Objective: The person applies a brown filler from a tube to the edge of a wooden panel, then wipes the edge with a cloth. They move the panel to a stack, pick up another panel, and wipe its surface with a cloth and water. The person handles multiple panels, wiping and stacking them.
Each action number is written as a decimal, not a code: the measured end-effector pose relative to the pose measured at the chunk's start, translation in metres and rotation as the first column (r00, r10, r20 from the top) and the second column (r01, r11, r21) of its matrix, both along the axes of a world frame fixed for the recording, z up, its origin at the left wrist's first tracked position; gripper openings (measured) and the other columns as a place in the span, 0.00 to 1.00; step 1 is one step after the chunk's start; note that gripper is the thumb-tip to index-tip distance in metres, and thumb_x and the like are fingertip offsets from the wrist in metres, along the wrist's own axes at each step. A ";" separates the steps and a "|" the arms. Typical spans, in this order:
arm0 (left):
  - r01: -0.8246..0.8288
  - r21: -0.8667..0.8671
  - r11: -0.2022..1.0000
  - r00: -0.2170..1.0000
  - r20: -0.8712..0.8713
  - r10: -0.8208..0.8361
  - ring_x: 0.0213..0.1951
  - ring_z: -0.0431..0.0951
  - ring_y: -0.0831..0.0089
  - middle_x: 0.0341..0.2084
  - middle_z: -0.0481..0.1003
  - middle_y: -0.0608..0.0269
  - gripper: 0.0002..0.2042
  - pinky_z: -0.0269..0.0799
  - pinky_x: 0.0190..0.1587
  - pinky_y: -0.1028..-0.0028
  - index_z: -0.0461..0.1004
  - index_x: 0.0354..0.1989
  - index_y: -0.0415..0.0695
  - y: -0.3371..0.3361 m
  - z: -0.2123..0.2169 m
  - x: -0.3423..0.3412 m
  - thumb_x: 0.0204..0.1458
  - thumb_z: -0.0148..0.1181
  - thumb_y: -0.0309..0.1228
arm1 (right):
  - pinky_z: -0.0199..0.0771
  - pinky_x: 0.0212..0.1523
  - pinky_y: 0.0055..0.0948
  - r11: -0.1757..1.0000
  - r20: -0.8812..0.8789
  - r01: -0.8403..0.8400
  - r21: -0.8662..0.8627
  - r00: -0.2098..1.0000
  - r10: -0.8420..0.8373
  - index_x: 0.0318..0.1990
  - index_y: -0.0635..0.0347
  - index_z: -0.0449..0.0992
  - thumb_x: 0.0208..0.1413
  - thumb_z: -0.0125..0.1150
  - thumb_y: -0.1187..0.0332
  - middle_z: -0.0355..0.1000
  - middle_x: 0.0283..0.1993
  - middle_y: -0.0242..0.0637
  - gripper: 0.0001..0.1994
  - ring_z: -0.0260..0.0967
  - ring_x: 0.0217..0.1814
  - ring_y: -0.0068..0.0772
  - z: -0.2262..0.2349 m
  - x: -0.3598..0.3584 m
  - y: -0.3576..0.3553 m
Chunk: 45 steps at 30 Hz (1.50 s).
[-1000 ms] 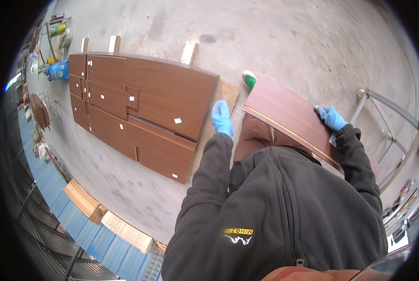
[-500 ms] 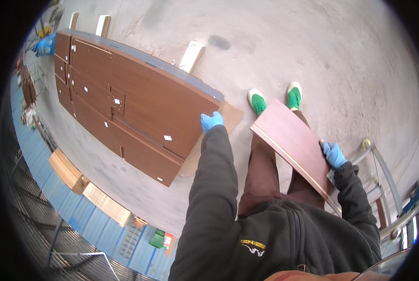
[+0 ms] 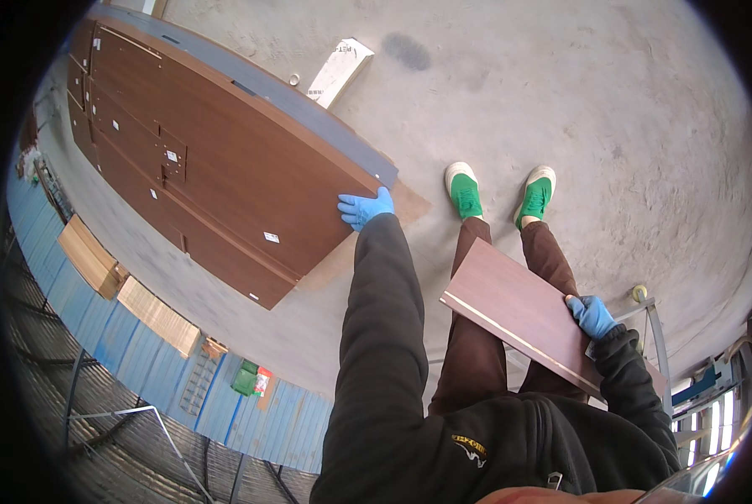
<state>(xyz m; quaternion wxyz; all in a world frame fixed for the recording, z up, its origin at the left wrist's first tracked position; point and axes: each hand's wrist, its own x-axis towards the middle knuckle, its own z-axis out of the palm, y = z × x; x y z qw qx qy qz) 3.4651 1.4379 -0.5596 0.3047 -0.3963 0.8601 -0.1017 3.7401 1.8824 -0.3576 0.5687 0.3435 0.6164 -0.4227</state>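
My right hand, in a blue glove, grips the long edge of a reddish-brown board with a pale strip along its side. The board hangs tilted in front of my legs. Out to the left, my gloved left hand has its fingers spread over the near corner of a stack of dark brown panels. It appears to rest on the top surface, though contact is hard to make out. Small white labels dot the panels.
A grey layer shows along the stack's far side, with brown cardboard under its corner. White-wrapped blocks poke out beyond it. A metal frame with a small wheel stands at my right. Light wooden stacks lie far left.
My left hand has gone from curled fingers to spread ones at the stack's corner. The board in my right hand sits lower in view. The whole view has shifted.
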 end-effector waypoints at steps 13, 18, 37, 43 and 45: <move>0.014 0.097 0.995 1.000 -0.026 -0.011 0.77 0.52 0.42 0.78 0.41 0.36 0.55 0.61 0.71 0.50 0.39 0.80 0.42 -0.011 -0.002 0.012 0.52 0.62 0.58 | 0.62 0.27 0.37 0.999 0.015 0.050 -0.015 0.999 -0.050 0.23 0.68 0.74 0.70 0.56 0.49 0.55 0.18 0.32 0.30 0.53 0.25 0.20 -0.002 -0.026 0.000; 0.074 0.050 0.996 0.937 -0.346 -0.052 0.76 0.54 0.45 0.76 0.49 0.36 0.52 0.61 0.70 0.49 0.48 0.78 0.41 -0.011 -0.015 0.040 0.53 0.60 0.63 | 0.63 0.27 0.37 0.999 0.041 0.038 -0.016 0.998 -0.037 0.24 0.69 0.75 0.70 0.56 0.50 0.57 0.18 0.33 0.29 0.55 0.25 0.20 -0.003 -0.027 0.000; -0.185 0.908 -0.377 -0.272 0.321 0.907 0.80 0.45 0.67 0.81 0.44 0.57 0.48 0.48 0.79 0.60 0.47 0.78 0.37 -0.007 -0.043 0.067 0.61 0.59 0.60 | 0.65 0.27 0.37 0.995 0.021 -0.096 0.004 0.995 0.095 0.25 0.70 0.77 0.69 0.57 0.47 0.58 0.17 0.35 0.31 0.56 0.25 0.21 -0.003 -0.033 0.000; -0.308 0.913 -0.268 -0.136 0.237 0.962 0.78 0.51 0.60 0.78 0.53 0.54 0.45 0.50 0.78 0.61 0.51 0.77 0.40 -0.021 -0.062 0.078 0.63 0.57 0.61 | 0.64 0.27 0.37 0.997 0.032 -0.072 -0.017 0.997 0.072 0.24 0.70 0.76 0.70 0.56 0.47 0.58 0.17 0.34 0.31 0.56 0.25 0.20 -0.005 -0.034 -0.001; -0.377 0.891 -0.252 -0.085 0.238 0.968 0.75 0.59 0.58 0.75 0.59 0.53 0.43 0.55 0.75 0.57 0.56 0.75 0.40 -0.018 -0.056 0.073 0.63 0.58 0.60 | 0.65 0.28 0.38 0.999 0.031 -0.048 -0.013 0.998 0.048 0.25 0.70 0.77 0.70 0.56 0.47 0.60 0.17 0.36 0.31 0.57 0.25 0.21 -0.006 -0.033 -0.001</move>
